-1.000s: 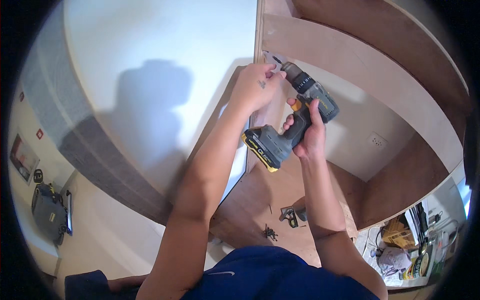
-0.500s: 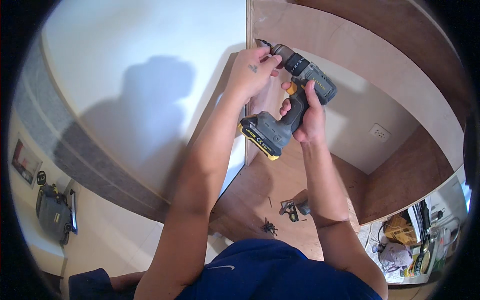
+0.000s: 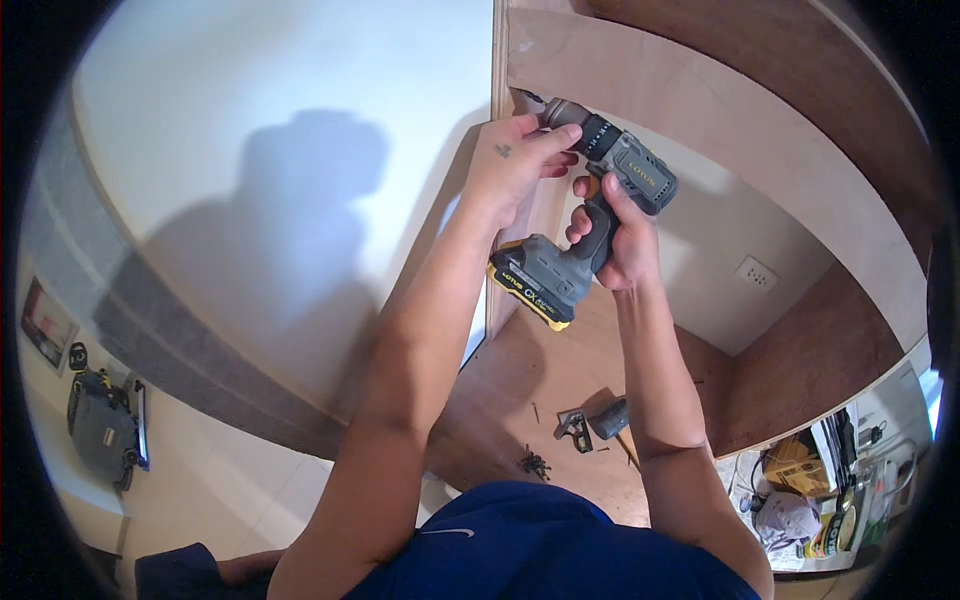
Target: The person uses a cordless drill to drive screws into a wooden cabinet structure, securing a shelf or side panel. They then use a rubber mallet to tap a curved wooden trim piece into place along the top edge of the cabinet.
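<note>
Right hand [image 3: 632, 245]: wrapped round the grip of the cordless drill [image 3: 598, 240], index finger at the orange trigger [image 3: 594, 188]; can't tell whether you're squeezing it. Drill sits at 2 o'clock from centre of view, nose toward 10, battery pack [image 3: 530, 290] toward 7 to 8. Left hand [image 3: 510, 165]: fingers curled, thumb against the chuck [image 3: 568, 115]; can't tell whether the fingertips pinch anything behind it. A dark tip [image 3: 528, 98] shows beyond the nose, near the edge of the white panel [image 3: 300, 60]; contact unclear. Step in hand, by my reading: steadying or setting the drill's nose with your left. Next move seems to call for a firm right grip, a nose lined up square to the work, and left fingers off the chuck before any trigger pull. Outward from the drill: curved wooden board [image 3: 680, 80] at 1 o'clock, wall outlet [image 3: 757, 273] at 3 to 4, dark-headed tool [image 3: 608, 416] at 6, cluster of dark screws [image 3: 535, 464] between 6 and 7, on the wooden base [image 3: 490, 395].
</note>
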`<state>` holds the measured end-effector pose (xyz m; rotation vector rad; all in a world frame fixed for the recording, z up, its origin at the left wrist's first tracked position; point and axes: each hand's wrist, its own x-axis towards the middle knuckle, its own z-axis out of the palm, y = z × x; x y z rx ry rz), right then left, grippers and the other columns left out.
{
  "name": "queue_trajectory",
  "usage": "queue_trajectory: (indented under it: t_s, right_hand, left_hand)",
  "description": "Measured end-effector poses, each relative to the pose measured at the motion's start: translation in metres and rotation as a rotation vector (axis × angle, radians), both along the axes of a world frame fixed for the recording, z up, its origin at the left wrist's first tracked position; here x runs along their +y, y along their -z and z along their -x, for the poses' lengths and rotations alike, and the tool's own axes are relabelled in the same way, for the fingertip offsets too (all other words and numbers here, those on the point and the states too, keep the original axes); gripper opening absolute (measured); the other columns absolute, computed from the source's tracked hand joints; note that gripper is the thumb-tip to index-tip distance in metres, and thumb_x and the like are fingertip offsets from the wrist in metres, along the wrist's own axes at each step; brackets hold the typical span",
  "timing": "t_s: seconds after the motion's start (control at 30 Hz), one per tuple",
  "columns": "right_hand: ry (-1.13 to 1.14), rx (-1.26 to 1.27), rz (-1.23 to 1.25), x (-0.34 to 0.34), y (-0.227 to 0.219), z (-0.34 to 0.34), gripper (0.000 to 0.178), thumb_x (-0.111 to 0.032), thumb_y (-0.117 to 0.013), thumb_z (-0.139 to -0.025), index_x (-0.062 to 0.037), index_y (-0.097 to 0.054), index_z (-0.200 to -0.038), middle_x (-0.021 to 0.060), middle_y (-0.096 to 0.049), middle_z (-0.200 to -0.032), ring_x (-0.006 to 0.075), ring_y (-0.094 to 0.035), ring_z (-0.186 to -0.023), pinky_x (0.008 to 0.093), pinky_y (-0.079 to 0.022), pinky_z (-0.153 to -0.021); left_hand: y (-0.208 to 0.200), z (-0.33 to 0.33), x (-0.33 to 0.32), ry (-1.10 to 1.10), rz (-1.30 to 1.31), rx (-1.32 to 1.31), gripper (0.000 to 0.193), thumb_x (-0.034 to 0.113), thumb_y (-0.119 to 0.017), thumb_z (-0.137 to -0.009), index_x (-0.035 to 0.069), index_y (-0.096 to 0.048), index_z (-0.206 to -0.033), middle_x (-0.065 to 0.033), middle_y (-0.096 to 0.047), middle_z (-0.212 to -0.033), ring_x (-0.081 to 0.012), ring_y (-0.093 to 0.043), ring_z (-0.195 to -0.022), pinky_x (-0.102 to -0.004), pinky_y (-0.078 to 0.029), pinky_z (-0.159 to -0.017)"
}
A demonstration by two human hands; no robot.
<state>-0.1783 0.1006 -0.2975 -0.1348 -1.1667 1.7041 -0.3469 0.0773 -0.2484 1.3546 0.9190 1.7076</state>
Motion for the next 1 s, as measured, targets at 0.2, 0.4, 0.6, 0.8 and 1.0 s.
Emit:
queue_trajectory:
  t_s: [0.2,0.4,0.6,0.8,1.0]
  right_hand:
    - [-0.042,0.022,0.049,0.0,0.004,0.0,0.028,-0.025,-0.064,-0.102,-0.0063,-0.055,-0.121,0.0075,-0.063,-0.098,0.0145,-0.061,-0.063,0.0334,-0.056,-0.055]
    - [-0.008,-0.033,0.086,0.0,0.002,-0.003,0.029,-0.026,-0.063,-0.102,-0.0053,-0.055,-0.121,0.0079,-0.063,-0.098,0.0149,-0.06,-0.063,0.0334,-0.056,-0.055]
    - [-0.012,-0.012,0.057,-0.004,0.0,-0.002,0.027,-0.025,-0.062,-0.103,-0.0056,-0.055,-0.12,0.0079,-0.061,-0.096,0.0151,-0.06,-0.064,0.0329,-0.055,-0.055]
    - [-0.049,-0.059,0.048,0.008,0.007,-0.001,0.03,-0.036,-0.059,-0.104,-0.0094,-0.054,-0.116,0.0029,-0.06,-0.092,0.0151,-0.06,-0.063,0.0364,-0.055,-0.05]
    - [0.003,-0.049,-0.025,0.001,0.002,-0.003,0.031,-0.033,-0.06,-0.104,-0.0077,-0.052,-0.121,0.0046,-0.059,-0.097,0.0132,-0.058,-0.063,0.0343,-0.056,-0.052]
  left_hand:
    - [0.004,0.003,0.004,0.069,0.018,-0.072,0.031,0.023,-0.076,-0.092,-0.001,-0.068,-0.109,-0.011,-0.073,-0.1,-0.0234,-0.072,-0.091,-0.0369,-0.058,-0.087]
    - [0.009,0.011,0.008,0.106,-0.01,-0.087,0.031,0.021,-0.076,-0.091,-0.001,-0.067,-0.111,-0.0108,-0.073,-0.104,-0.024,-0.072,-0.092,-0.0365,-0.057,-0.088]
    - [0.001,0.016,-0.001,0.05,-0.011,-0.099,0.034,0.019,-0.075,-0.092,0.0,-0.066,-0.118,-0.0103,-0.073,-0.106,-0.023,-0.072,-0.098,-0.0349,-0.057,-0.088]
    - [0.002,0.021,0.013,0.049,-0.057,-0.172,0.037,0.016,-0.075,-0.09,-0.003,-0.065,-0.119,-0.0113,-0.072,-0.109,-0.0231,-0.072,-0.097,-0.0347,-0.056,-0.086]
    - [0.007,0.022,0.015,0.047,-0.1,-0.289,0.027,0.012,-0.068,-0.091,-0.004,-0.062,-0.112,-0.0138,-0.07,-0.107,-0.0259,-0.072,-0.096,-0.0377,-0.057,-0.085]
